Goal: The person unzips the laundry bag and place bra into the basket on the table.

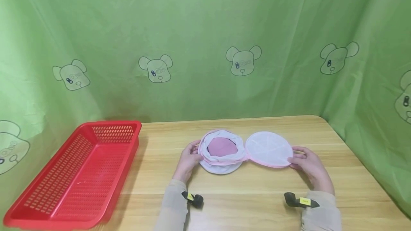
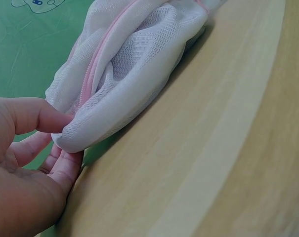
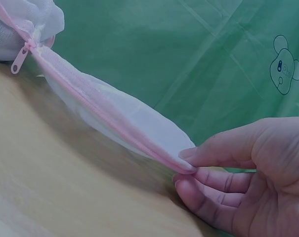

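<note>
A round white mesh laundry bag [image 1: 221, 169] with pink zipper trim sits in the middle of the wooden table, its top unzipped. Inside lies a smooth, rounded pink item [image 1: 222, 147]. The flat mesh lid [image 1: 269, 148] is folded out to the right, joined to the bag at a narrow hinge. My left hand [image 1: 188, 160] pinches the bag's left edge between thumb and fingers, beside the pink zipper teeth [image 2: 85, 89]. At the lid's outer right edge, my right hand [image 1: 309, 167] pinches the pink rim. A pink zipper pull [image 3: 19, 60] hangs near the hinge in the right wrist view.
A red perforated plastic basket [image 1: 116, 174] stands on the left of the wooden table [image 1: 250, 202]. Behind and at both sides hangs a green curtain [image 1: 199, 95] printed with bear heads. Black straps with yellow labels are on both sleeved wrists.
</note>
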The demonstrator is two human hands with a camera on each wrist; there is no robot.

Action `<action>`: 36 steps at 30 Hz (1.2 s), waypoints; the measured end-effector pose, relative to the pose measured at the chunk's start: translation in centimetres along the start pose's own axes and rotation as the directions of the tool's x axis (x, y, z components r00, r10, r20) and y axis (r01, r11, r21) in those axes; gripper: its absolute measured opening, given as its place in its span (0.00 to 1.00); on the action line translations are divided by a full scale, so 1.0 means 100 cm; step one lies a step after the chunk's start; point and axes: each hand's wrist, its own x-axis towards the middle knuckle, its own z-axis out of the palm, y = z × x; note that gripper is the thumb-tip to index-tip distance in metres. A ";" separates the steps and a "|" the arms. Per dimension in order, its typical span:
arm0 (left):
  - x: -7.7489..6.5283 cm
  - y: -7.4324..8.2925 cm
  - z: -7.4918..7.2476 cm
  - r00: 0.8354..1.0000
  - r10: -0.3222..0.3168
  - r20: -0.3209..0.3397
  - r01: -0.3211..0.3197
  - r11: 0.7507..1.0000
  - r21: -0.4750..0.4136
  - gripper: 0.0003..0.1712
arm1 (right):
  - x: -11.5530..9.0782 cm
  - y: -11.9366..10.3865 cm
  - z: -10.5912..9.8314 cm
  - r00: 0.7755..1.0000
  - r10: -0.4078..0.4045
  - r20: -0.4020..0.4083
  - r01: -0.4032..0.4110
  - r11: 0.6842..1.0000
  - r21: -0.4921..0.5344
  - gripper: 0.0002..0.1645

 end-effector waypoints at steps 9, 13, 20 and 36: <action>0.001 0.000 0.001 1.000 0.003 0.000 -0.003 1.000 -0.003 0.42 | -0.001 -0.002 -0.002 1.000 0.011 -0.016 -0.010 1.000 0.027 0.48; -0.006 0.011 0.001 1.000 0.000 0.010 0.000 1.000 -0.014 0.42 | -0.003 -0.005 -0.004 0.998 0.009 -0.060 -0.009 1.000 -0.006 0.46; -0.016 0.024 0.001 1.000 -0.010 0.025 0.011 1.000 -0.010 0.41 | -0.008 -0.017 -0.003 0.976 -0.026 -0.216 0.001 0.994 -0.111 0.39; -0.001 0.002 0.000 1.000 -0.013 -0.003 0.013 1.000 0.004 0.42 | -0.012 -0.063 0.030 0.980 -0.198 0.014 0.197 0.979 0.061 0.29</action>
